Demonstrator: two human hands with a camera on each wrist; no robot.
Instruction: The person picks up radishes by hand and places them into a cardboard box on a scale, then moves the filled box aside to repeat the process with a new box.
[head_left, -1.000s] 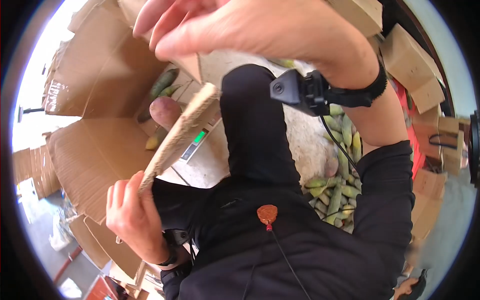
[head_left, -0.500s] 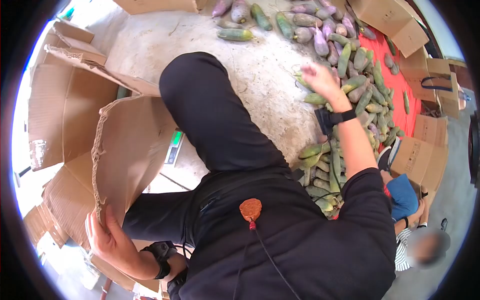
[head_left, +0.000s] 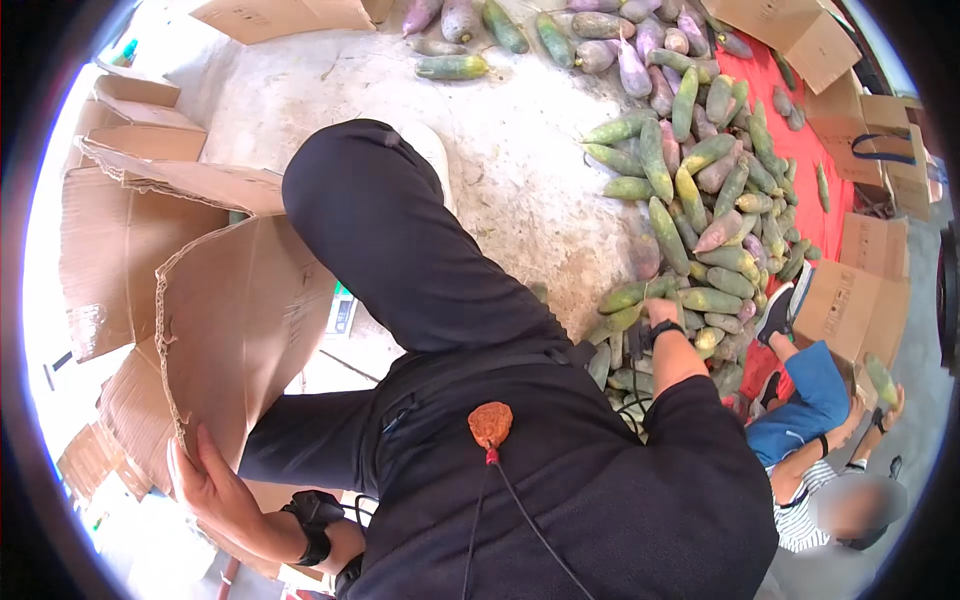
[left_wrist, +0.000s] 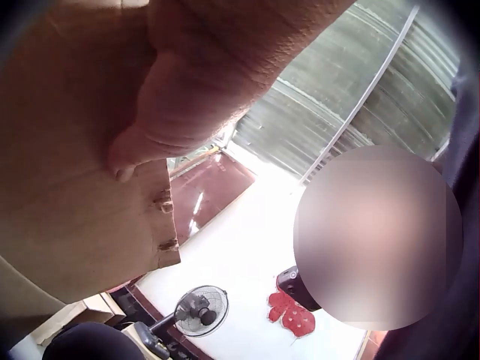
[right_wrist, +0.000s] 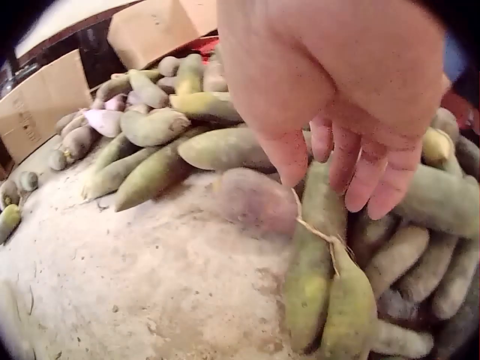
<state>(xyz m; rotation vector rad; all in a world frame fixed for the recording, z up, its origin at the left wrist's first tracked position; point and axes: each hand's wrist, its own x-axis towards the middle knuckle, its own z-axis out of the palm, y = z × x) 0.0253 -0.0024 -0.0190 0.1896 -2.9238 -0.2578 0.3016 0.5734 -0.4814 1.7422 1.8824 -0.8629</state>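
In the head view my left hand (head_left: 218,495) holds the edge of a cardboard box flap (head_left: 245,320) at the left, its thumb lying along the near face. The left wrist view has that thumb pressed to the cardboard (left_wrist: 67,187). My right hand (head_left: 660,313) is down at the near end of a large heap of green radishes (head_left: 710,300). From the right wrist, the hand (right_wrist: 337,90) reaches over a long green radish (right_wrist: 306,277), thumb at one side and loosely bent fingers at the other. A shorter radish with a stringy root (right_wrist: 351,307) lies against it.
Purple-skinned radishes (head_left: 632,70) lie in the heap's far part, partly on red sheeting (head_left: 815,190). A scale (head_left: 341,310) shows beside the box. At the right, another person (head_left: 815,480) holds a radish near cardboard boxes (head_left: 850,310). My bent knee (head_left: 340,190) stands between box and heap.
My right hand has swung from above the box across to the heap and down onto its near end. The left hand keeps hold of the flap, which has tilted outward to the left.
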